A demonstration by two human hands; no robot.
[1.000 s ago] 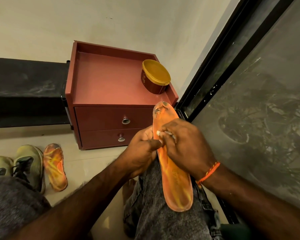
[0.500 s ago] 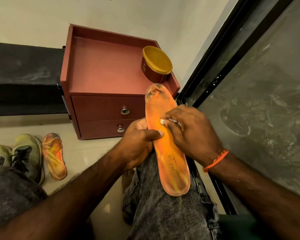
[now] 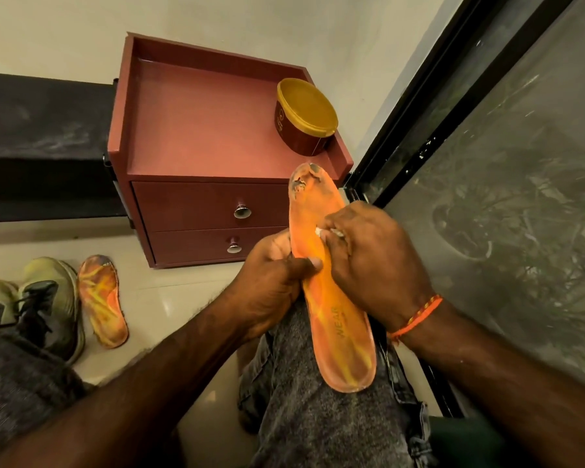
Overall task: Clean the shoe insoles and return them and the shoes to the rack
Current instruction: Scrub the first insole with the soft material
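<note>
An orange insole [image 3: 340,327] lies lengthwise on my right thigh, its worn, dark-stained toe end pointing away from me. My left hand [image 3: 271,285] grips its left edge, thumb on top. My right hand [image 3: 372,261] presses a small white wad [image 3: 330,232] against the insole's upper middle, fingers curled round it. A second orange insole [image 3: 103,300] lies on the floor at the left. Beside it stand two yellow-green shoes [image 3: 44,305], partly cut off by the frame's left edge.
A red-brown two-drawer cabinet [image 3: 196,130] stands against the wall ahead, with a round yellow-lidded tub [image 3: 304,116] on its right corner. A black-framed glass door [image 3: 507,184] runs along the right. A dark low ledge [image 3: 41,143] is at the left.
The right hand with the white wad has shifted slightly along the insole's upper middle. The left hand keeps its grip on the edge. The camera view has moved a little.
</note>
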